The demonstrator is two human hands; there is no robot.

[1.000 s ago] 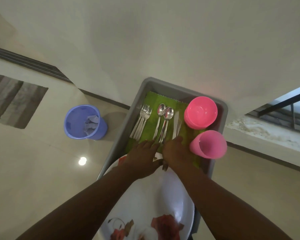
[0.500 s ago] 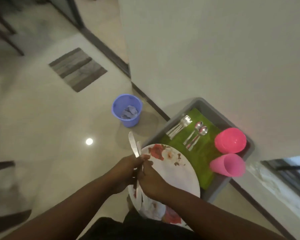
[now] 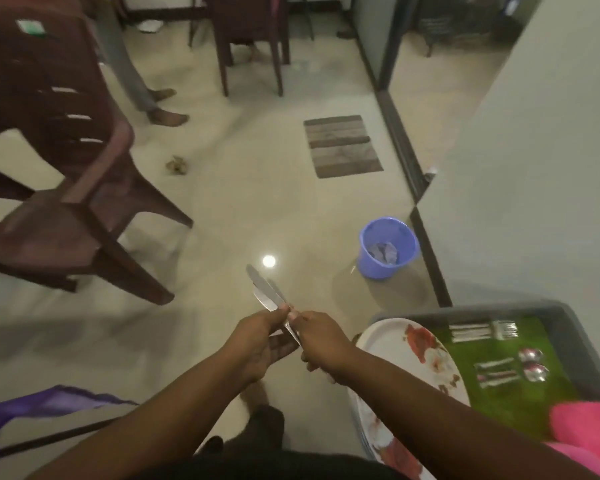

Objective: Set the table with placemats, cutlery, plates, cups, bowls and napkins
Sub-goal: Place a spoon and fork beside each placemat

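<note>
both hands met mid-frame: left hand [image 3: 257,344] & right hand [image 3: 321,337] each gripped the knives [image 3: 267,292], blades pointing 11 o'clock; tray [image 3: 568,327] at 4 o'clock.

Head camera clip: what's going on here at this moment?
A person stands over the floor holding a few table knives; the left hand and the right hand both grip them at the handles, blades pointing away. To the right, a grey tray holds a green mat, forks, spoons, a floral plate and pink cups. Nothing is laid out yet.
</note>
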